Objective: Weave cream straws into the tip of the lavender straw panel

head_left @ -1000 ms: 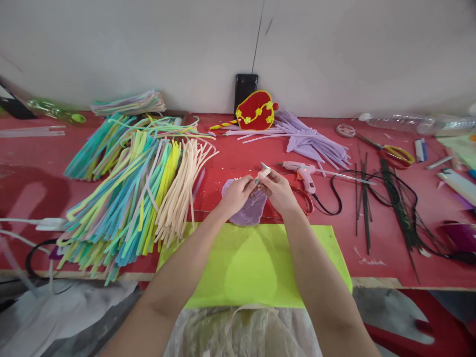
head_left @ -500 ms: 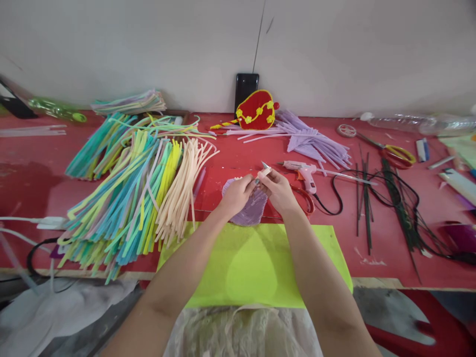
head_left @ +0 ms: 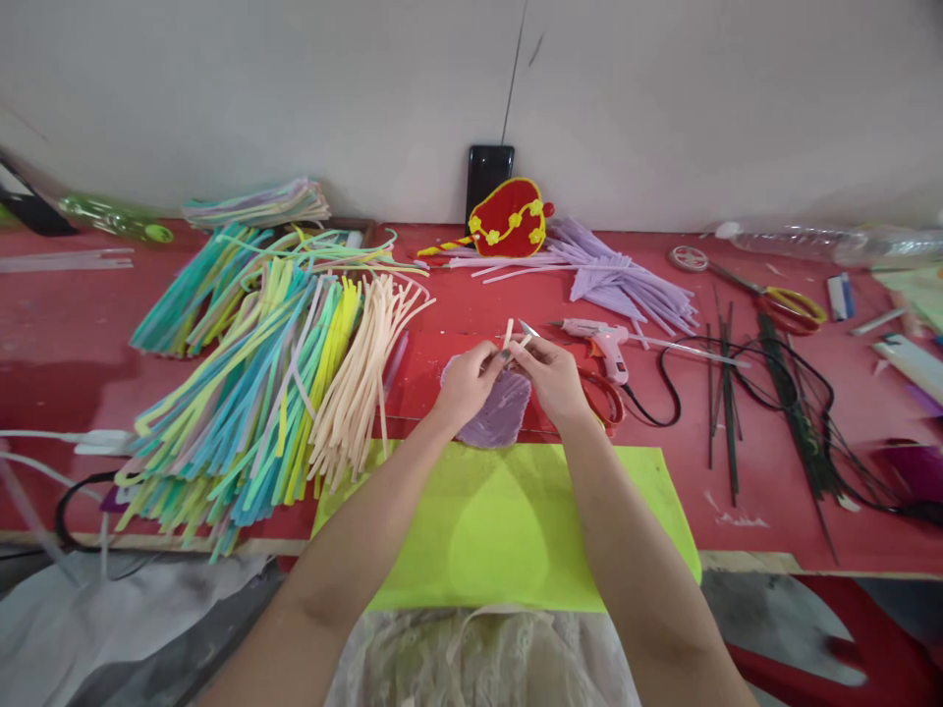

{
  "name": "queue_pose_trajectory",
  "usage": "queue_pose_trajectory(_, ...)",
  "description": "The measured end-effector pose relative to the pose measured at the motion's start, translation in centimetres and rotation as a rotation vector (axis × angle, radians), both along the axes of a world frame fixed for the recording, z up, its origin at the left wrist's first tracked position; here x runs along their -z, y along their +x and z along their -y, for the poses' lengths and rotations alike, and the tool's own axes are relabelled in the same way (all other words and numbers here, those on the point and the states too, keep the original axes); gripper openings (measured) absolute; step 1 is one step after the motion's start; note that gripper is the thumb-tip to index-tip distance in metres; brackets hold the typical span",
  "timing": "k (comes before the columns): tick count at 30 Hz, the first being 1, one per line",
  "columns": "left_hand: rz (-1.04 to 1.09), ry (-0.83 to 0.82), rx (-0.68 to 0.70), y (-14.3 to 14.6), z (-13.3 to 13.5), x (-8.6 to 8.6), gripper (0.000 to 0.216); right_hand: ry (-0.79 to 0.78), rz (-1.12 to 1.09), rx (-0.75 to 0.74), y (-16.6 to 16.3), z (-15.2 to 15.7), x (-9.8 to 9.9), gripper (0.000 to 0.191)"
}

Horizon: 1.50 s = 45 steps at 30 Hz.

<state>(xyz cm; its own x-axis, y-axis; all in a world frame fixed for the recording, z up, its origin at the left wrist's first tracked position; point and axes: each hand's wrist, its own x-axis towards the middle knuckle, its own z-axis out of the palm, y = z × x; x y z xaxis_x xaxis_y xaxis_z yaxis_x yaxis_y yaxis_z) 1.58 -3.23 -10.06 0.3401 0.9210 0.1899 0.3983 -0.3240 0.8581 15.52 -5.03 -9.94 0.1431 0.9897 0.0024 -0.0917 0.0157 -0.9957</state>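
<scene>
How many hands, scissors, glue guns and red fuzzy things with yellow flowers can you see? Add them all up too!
Hands: 2 (left hand, right hand)
Scissors: 2 (red-handled scissors, yellow-handled scissors)
Glue guns: 1 (pink glue gun)
Red flowery fuzzy things: 1
Total: 6

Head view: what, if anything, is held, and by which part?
A pale strip, pinched near its lower end by the left hand; whether the right hand alongside also grips it can't be told.

Passage is allowed over bare red table [head_left: 457, 306] beyond the left hand [head_left: 470, 381] and right hand [head_left: 551, 375], but blocked by heaped fuzzy stems [head_left: 243, 393] at left, a pink glue gun [head_left: 608, 346] at right and a red-and-yellow ornament [head_left: 508, 218] behind.
</scene>
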Motion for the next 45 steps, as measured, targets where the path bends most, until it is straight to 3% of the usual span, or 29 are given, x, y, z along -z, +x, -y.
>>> queue_pose_trajectory(13,0.104,-0.017,-0.105,0.0,0.2,-0.4,0.009,0.04,0.099,0.014,-0.4,0.0,0.0,0.022)
queue_pose_trajectory(17,0.083,-0.003,-0.138,-0.3,0.2,-0.5,0.007,0.062,0.086,0.073,-0.7,-0.1,0.0,0.034)
queue_pose_trajectory(22,0.042,0.037,-0.307,-1.4,-0.4,-0.6,0.009,0.035,0.071,0.221,-0.5,-1.1,0.2,0.048)
queue_pose_trajectory(27,0.017,0.036,-0.41,-2.2,-1.0,-0.3,0.009,-0.015,0.174,0.206,-0.9,-2.0,0.2,0.05)
queue_pose_trajectory(34,0.104,-0.081,-0.337,-2.1,-1.1,-1.1,0.017,-0.053,0.286,0.038,-1.9,-0.9,0.0,0.048)
queue_pose_trajectory(39,0.152,-0.179,-0.24,-2.1,-1.2,-1.2,0.021,-0.059,0.342,0.015,-1.8,-0.5,0.0,0.047)
queue_pose_trajectory(45,0.153,-0.179,-0.261,-2.2,-1.4,-0.8,0.019,-0.087,0.427,0.013,-1.9,-0.4,0.3,0.051)
